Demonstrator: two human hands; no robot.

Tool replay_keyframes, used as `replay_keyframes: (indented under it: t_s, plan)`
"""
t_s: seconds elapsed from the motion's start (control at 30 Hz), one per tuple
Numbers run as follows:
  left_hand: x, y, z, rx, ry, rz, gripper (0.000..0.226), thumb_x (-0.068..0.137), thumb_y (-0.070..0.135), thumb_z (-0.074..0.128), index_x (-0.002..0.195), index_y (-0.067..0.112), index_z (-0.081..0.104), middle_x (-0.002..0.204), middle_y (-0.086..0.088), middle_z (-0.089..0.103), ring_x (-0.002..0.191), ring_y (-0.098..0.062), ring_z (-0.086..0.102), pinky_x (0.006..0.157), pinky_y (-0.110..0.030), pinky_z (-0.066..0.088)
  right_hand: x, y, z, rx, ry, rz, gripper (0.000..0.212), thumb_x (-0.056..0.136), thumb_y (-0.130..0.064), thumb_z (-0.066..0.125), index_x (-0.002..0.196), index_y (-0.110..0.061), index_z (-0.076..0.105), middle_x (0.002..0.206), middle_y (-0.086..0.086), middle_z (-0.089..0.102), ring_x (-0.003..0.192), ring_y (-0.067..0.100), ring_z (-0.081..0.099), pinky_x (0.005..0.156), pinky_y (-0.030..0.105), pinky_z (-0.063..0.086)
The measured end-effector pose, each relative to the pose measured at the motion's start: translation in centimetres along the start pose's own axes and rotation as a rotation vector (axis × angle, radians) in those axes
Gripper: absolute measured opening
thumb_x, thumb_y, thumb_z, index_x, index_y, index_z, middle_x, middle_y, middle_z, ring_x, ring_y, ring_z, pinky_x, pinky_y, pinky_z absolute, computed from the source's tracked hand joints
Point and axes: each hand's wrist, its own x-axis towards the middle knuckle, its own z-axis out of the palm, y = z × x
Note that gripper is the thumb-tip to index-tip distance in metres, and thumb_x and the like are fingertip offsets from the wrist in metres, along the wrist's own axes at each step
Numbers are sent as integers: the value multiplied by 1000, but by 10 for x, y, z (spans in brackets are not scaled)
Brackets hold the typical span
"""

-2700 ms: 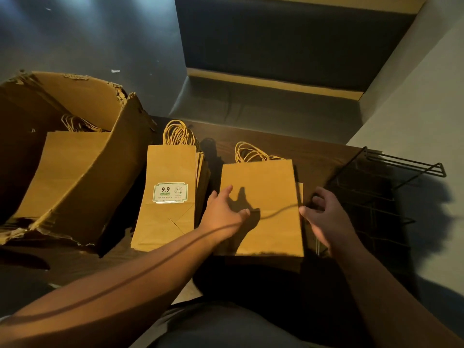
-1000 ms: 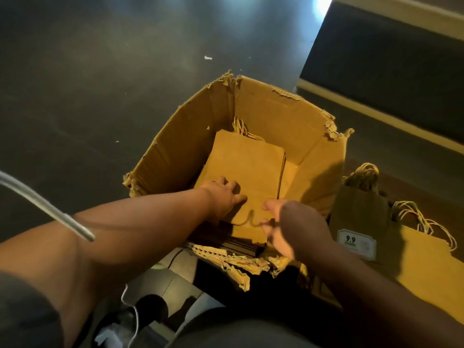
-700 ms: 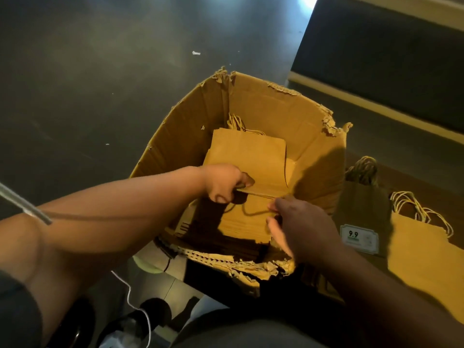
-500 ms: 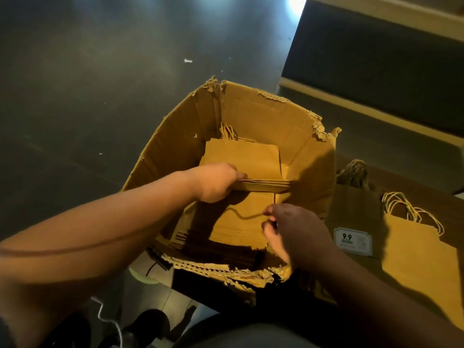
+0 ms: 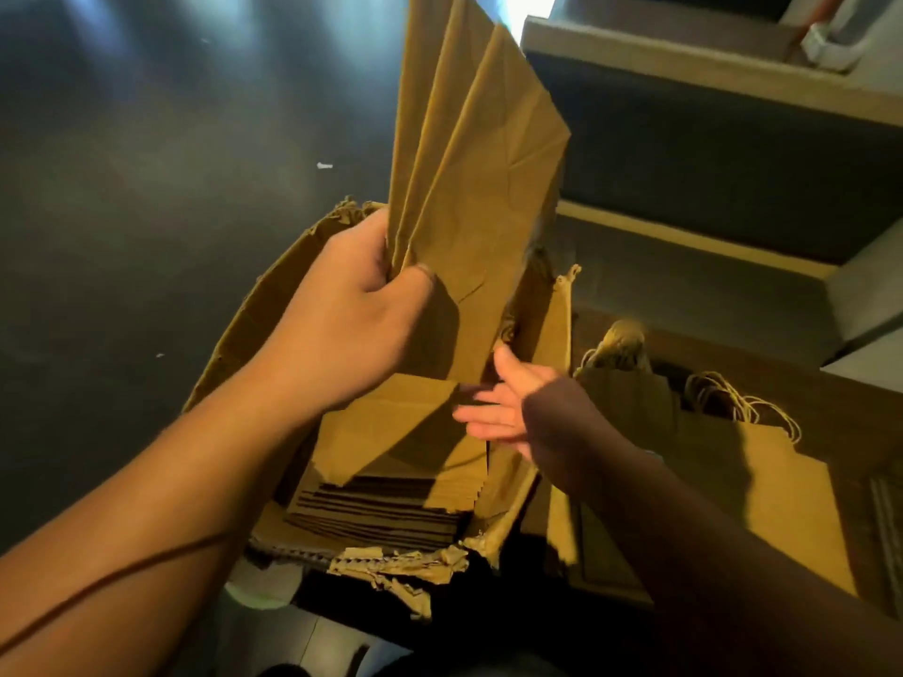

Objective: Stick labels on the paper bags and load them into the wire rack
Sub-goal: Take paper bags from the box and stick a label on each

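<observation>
The open top of the box (image 5: pixel 273 305) is largely blocked by a fan of bags (image 5: pixel 469 188) held upright above it in the left hand (image 5: pixel 342 324). Beneath the fan, a narrow gap is left over the stack (image 5: pixel 391 471) lying inside the box; this gap is partly taken up by the right hand (image 5: pixel 508 412), fingers spread. The torn front wall (image 5: pixel 391 564) is low. To the right, passage is hemmed by the side wall (image 5: pixel 552 329) and by bags on the table (image 5: pixel 762 495) just beside it. The floor (image 5: pixel 122 188) to the left lies open.
</observation>
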Motion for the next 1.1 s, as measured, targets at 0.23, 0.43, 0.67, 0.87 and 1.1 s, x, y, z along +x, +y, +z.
replay_keyframes:
  t_s: [0.23, 0.43, 0.67, 0.87, 1.1]
  plan:
    - [-11, 37, 74, -450, 177, -20, 31, 83, 12, 58, 83, 39, 71, 76, 14, 69, 74, -5, 65, 70, -29, 53, -59, -35, -62, 719, -279, -207, 52, 91, -42, 51, 135, -13, 52, 124, 20, 66, 113, 35, 65, 102, 51, 48]
    - [-28, 55, 169, -595, -170, -93, 44, 71, 6, 69, 112, 20, 61, 101, -6, 74, 94, -19, 67, 84, -31, 54, -99, -54, -182, 632, -8, -421, 28, 95, -26, 49, 116, -9, 57, 97, 16, 73, 83, 27, 74, 62, 41, 61]
    - [-33, 65, 315, -1054, -185, -511, 43, 80, 15, 56, 123, 13, 58, 89, -8, 72, 73, -20, 71, 85, -48, 55, -134, -10, -352, 489, 275, -387, 44, 85, -19, 63, 129, -17, 59, 93, 8, 71, 74, 23, 73, 56, 38, 59]
    - [-45, 11, 424, -1207, 32, -1008, 75, 97, 69, 21, 108, 11, 68, 102, -17, 73, 95, -34, 69, 94, -47, 47, -138, 47, -457, 469, 351, -144, 34, 102, -21, 45, 136, -22, 51, 115, 12, 67, 95, 32, 67, 65, 45, 53]
    - [-60, -38, 459, -1187, 107, -1159, 58, 91, 64, 44, 110, 12, 65, 111, -9, 56, 118, -32, 48, 103, -43, 41, -111, 100, -481, 471, 380, -49, 46, 67, -13, 79, 111, -13, 65, 96, 13, 75, 83, 27, 73, 64, 38, 58]
